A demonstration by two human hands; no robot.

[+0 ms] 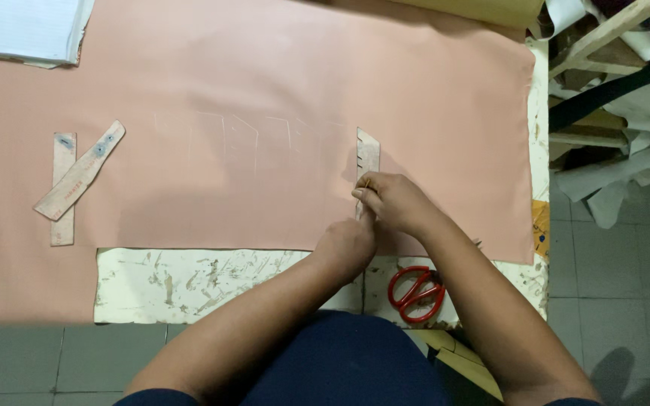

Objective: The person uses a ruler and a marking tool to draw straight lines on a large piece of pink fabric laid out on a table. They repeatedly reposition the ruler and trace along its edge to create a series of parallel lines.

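A long, narrow cardboard template strip (368, 154) lies upright on the pink sheet of material (280, 90), its notched edge facing left, and both hands meet at its lower end. The right hand (394, 201) sits over the strip's lower part with the fingers (362, 194) curled together, pinched on what looks like a thin marking tool, too small to make out clearly. The left hand (347, 244) is just below it, closed in a loose fist and pressing down at the strip's bottom end, touching the right hand; whether it grips anything I cannot tell. Most of the strip sticks out above the hands, away from the person.

Faint traced outlines (242, 139) show on the sheet to the left of the strip. Red-handled scissors (415, 293) rest on the scuffed white tabletop (189, 282), near the right forearm. Far left, two more cardboard strips (77, 180) lie crossed on the sheet
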